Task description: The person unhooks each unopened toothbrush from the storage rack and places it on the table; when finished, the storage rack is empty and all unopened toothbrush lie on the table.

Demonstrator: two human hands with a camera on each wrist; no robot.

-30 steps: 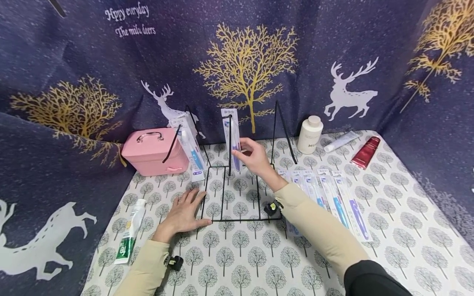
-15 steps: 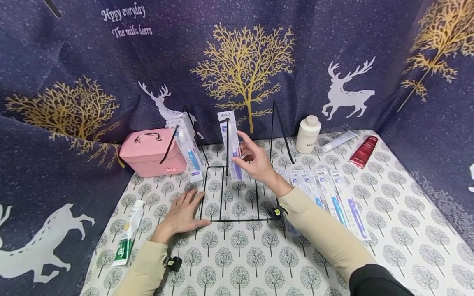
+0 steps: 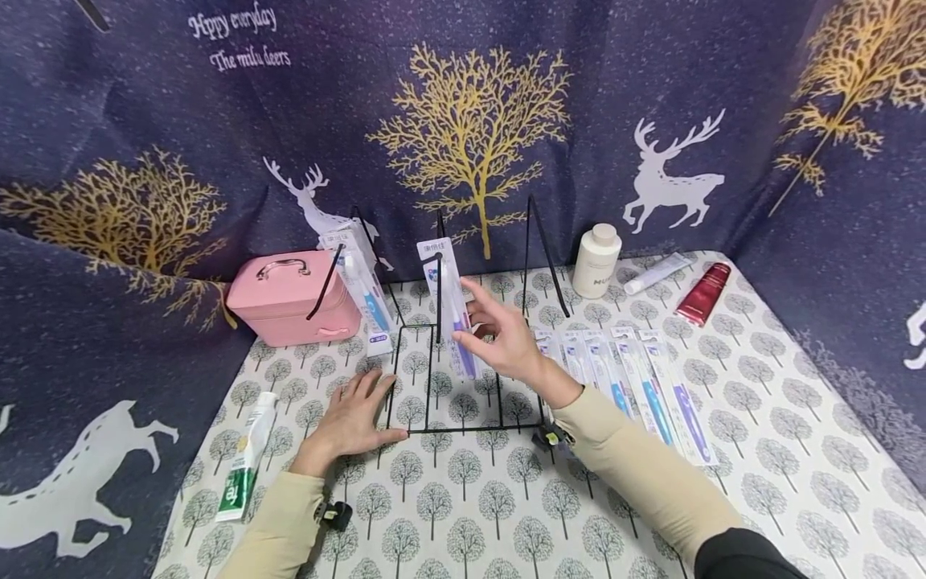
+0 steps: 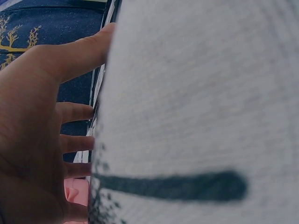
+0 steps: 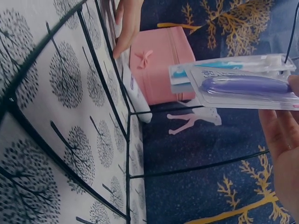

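Note:
My right hand [image 3: 499, 334] pinches the right edge of a packaged toothbrush [image 3: 463, 354] between thumb and fingers. Its purple handle [image 5: 247, 85] shows through the clear blister in the right wrist view. The card top hangs on the middle prong [image 3: 439, 297] of a black wire rack [image 3: 470, 430], with the prong's front end sticking out toward me. Fingers spread, my left hand [image 3: 354, 418] rests on the patterned cloth at the rack's front left corner. More packaged toothbrushes [image 3: 369, 297], the front one blue, hang on the left prong.
Several packaged toothbrushes [image 3: 654, 394] lie in a row right of the rack. A pink case [image 3: 292, 301] stands back left, a toothpaste tube [image 3: 246, 462] front left. Behind right are a white bottle [image 3: 596, 261], a white tube [image 3: 657, 273] and a red tube [image 3: 703, 294]. The right prong [image 3: 551, 265] is bare.
My right hand and the purple toothbrush pack have come forward along the middle prong, toward me and lower in the view. My left hand has stayed in place.

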